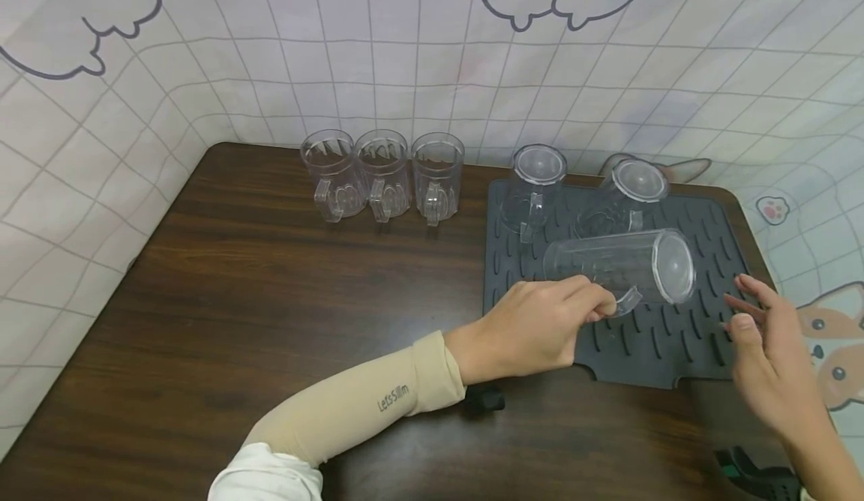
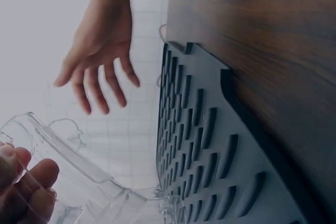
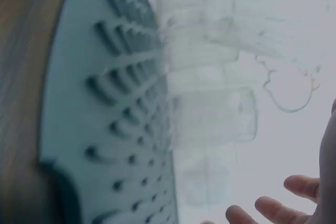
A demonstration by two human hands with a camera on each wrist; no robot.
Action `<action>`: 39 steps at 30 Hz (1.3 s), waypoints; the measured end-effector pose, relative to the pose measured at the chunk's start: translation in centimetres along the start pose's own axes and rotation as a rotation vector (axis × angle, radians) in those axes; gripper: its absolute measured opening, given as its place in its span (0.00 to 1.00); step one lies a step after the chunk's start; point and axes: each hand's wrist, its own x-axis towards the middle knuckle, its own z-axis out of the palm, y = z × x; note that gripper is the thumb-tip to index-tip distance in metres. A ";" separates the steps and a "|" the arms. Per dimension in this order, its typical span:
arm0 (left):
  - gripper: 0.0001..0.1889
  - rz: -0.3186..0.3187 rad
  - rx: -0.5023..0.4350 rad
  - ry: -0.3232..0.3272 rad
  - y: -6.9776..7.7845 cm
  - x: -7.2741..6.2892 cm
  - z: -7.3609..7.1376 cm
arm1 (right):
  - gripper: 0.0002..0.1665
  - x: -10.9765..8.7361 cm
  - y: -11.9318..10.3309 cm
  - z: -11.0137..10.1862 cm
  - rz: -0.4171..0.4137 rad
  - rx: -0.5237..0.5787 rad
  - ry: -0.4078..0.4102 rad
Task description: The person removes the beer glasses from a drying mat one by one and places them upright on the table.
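Observation:
My left hand (image 1: 533, 325) grips the handle of a clear glass mug (image 1: 621, 261) over the dark grey drying mat (image 1: 648, 351). The mug lies tilted sideways, its base toward the right and its mouth to the left. In the left wrist view, curled fingers (image 2: 39, 187) show at the mug's handle. My right hand (image 1: 776, 351) is off the mat's right side, fingers spread and apart from the mug. Two more clear mugs stand upside down at the back of the mat, one at the left (image 1: 533, 186) and another (image 1: 624, 193) to its right.
Three clear mugs stand upright in a row at the table's back edge: a left one (image 1: 331, 178), a middle one (image 1: 385, 175) and a right one (image 1: 437, 175). The dark wooden table (image 1: 270, 298) meets a white grid-patterned wall covering (image 1: 378, 58). A black object (image 1: 759, 478) shows near the right wrist.

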 end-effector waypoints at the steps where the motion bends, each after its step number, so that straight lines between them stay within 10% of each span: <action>1: 0.18 0.012 0.026 0.003 0.1 0.0 0.0 | 0.33 0.1 -0.4 0.1 -0.021 0.033 0.013; 9: 0.18 0.063 0.119 0.026 0.5 -0.5 -0.2 | 0.29 1.0 -2.6 0.8 -0.189 0.228 0.019; 28: 0.12 0.118 0.253 -0.040 0.7 -1.4 0.0 | 0.30 1.8 -5.1 3.0 -0.052 0.634 -0.102; 39: 0.11 0.150 0.363 -0.043 0.7 -2.2 0.6 | 0.27 1.8 -5.9 4.7 0.082 0.682 -0.110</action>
